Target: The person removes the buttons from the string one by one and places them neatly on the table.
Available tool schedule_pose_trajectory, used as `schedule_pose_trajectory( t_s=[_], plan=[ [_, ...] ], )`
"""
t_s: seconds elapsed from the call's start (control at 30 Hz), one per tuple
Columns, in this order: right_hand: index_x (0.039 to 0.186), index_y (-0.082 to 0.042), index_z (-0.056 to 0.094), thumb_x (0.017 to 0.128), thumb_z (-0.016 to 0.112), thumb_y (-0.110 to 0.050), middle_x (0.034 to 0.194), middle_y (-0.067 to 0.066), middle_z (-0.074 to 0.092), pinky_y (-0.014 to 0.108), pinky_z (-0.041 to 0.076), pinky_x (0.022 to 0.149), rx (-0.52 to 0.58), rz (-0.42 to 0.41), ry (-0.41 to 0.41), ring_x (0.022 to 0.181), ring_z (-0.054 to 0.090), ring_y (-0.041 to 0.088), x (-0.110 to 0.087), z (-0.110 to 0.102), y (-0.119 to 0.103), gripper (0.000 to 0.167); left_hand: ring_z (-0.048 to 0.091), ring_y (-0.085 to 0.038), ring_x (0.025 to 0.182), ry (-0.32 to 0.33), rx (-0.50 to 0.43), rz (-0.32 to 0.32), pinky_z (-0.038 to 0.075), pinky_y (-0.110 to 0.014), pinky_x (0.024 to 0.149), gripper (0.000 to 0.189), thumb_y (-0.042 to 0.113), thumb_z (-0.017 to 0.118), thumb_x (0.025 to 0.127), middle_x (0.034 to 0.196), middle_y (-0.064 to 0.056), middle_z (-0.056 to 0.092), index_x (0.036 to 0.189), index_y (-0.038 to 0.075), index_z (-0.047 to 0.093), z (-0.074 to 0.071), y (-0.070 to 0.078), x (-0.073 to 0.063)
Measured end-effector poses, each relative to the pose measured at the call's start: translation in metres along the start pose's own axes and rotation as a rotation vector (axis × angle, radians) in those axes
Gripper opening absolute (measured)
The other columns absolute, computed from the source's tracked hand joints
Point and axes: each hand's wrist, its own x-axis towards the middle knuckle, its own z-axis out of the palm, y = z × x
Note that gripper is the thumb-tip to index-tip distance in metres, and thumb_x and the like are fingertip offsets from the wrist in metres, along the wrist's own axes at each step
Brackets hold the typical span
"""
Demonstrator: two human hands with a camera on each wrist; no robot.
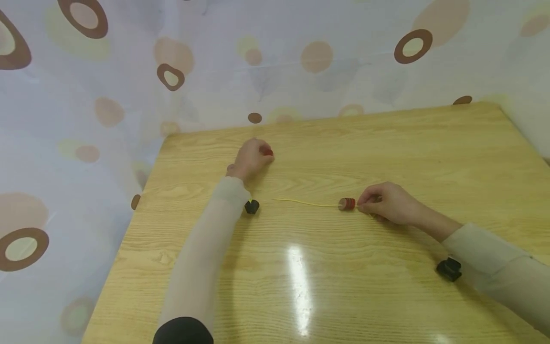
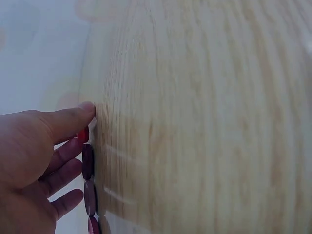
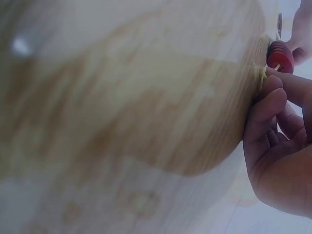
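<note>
In the head view, the right hand (image 1: pixel 392 205) has its grip pinching a yellow string (image 1: pixel 318 205), with threaded discs (image 1: pixel 347 204) at nine o'clock on the surface (image 1: pixel 365 286). At their ten o'clock, the left hand (image 1: pixel 250 158) pinches a red disc (image 1: pixel 268 152).

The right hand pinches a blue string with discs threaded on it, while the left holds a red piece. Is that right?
Not quite: the string is yellow, as the head view shows. The right hand pinches it beside the threaded discs, and the left hand holds a red piece.
</note>
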Motion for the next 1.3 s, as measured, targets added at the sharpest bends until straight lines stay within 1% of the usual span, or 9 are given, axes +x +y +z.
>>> schedule_pose_trajectory(
  t_s=[0.17,0.33,0.53,0.63,0.73,0.87,1.0,1.17,1.3],
  plan=[
    [0.101,-0.002,0.071,0.096,0.070,-0.015,0.075,0.002,0.065,0.027,0.047,0.049,-0.008,-0.001,0.004,0.058,0.056,0.015,0.002,-0.001,0.000,0.014,0.050,-0.026,0.122,0.010,-0.012,0.027,0.038,-0.053,0.106,0.034,0.027,0.075,0.094,0.127,-0.008,0.056,0.122,0.009,0.069,0.000,-0.006,0.003],
    [0.100,-0.002,0.071,0.095,0.070,-0.014,0.075,0.002,0.065,0.027,0.047,0.049,-0.013,-0.008,0.011,0.057,0.056,0.015,0.002,0.000,0.000,0.013,0.052,-0.025,0.120,0.011,-0.081,-0.033,0.028,-0.069,0.104,0.033,0.030,0.076,0.093,0.129,-0.007,0.051,0.120,0.012,0.069,0.001,-0.008,0.002],
    [0.101,-0.001,0.071,0.096,0.070,-0.014,0.075,0.002,0.065,0.027,0.047,0.049,-0.006,-0.006,0.006,0.057,0.056,0.015,0.001,0.000,-0.001,0.013,0.048,-0.026,0.124,0.006,-0.096,-0.053,0.021,-0.075,0.102,0.032,0.031,0.076,0.092,0.132,-0.007,0.049,0.118,0.014,0.069,0.000,-0.007,0.000],
    [0.101,-0.002,0.071,0.096,0.069,-0.014,0.076,0.002,0.065,0.027,0.047,0.048,-0.009,-0.002,0.007,0.057,0.055,0.015,0.001,0.000,0.000,0.013,0.042,-0.028,0.131,0.014,-0.077,-0.026,0.024,-0.072,0.104,0.037,0.030,0.076,0.092,0.135,-0.008,0.050,0.124,0.013,0.068,-0.001,-0.005,-0.003],
    [0.100,-0.002,0.071,0.096,0.070,-0.014,0.076,0.002,0.065,0.027,0.046,0.048,-0.016,0.004,0.009,0.056,0.055,0.015,0.002,0.000,0.000,0.013,0.039,-0.029,0.133,0.050,-0.097,0.052,0.032,-0.059,0.109,0.042,0.027,0.074,0.094,0.137,-0.009,0.051,0.131,0.009,0.064,0.003,-0.002,-0.009],
    [0.100,-0.003,0.071,0.096,0.070,-0.015,0.076,0.001,0.065,0.027,0.046,0.047,-0.026,0.004,0.012,0.056,0.055,0.014,0.002,0.001,0.000,0.013,0.048,-0.028,0.126,0.098,-0.214,0.166,0.043,-0.040,0.104,0.043,0.023,0.072,0.096,0.136,-0.010,0.054,0.133,0.004,0.062,0.014,0.008,-0.025],
    [0.099,-0.004,0.071,0.096,0.070,-0.016,0.074,0.001,0.064,0.027,0.045,0.047,-0.033,-0.003,0.012,0.056,0.054,0.014,0.002,0.000,0.000,0.013,0.051,-0.026,0.121,0.088,-0.339,0.228,0.047,-0.038,0.097,0.045,0.025,0.071,0.096,0.135,-0.007,0.055,0.135,0.005,0.060,0.029,0.025,-0.049],
    [0.099,-0.003,0.071,0.096,0.070,-0.016,0.073,0.001,0.063,0.027,0.045,0.046,-0.023,-0.005,0.007,0.056,0.054,0.014,0.002,0.000,0.000,0.013,0.053,-0.024,0.120,0.026,-0.430,0.308,0.051,-0.032,0.088,0.047,0.023,0.073,0.095,0.133,-0.006,0.057,0.136,0.006,0.059,0.051,0.051,-0.082],
    [0.099,-0.003,0.071,0.095,0.071,-0.016,0.074,0.002,0.064,0.026,0.045,0.047,-0.018,-0.014,0.004,0.057,0.055,0.014,0.002,0.001,0.000,0.013,0.055,-0.020,0.118,-0.049,-0.493,0.311,0.053,-0.028,0.086,0.049,0.021,0.076,0.093,0.133,-0.004,0.058,0.137,0.008,0.060,0.070,0.072,-0.104]
  ],
)
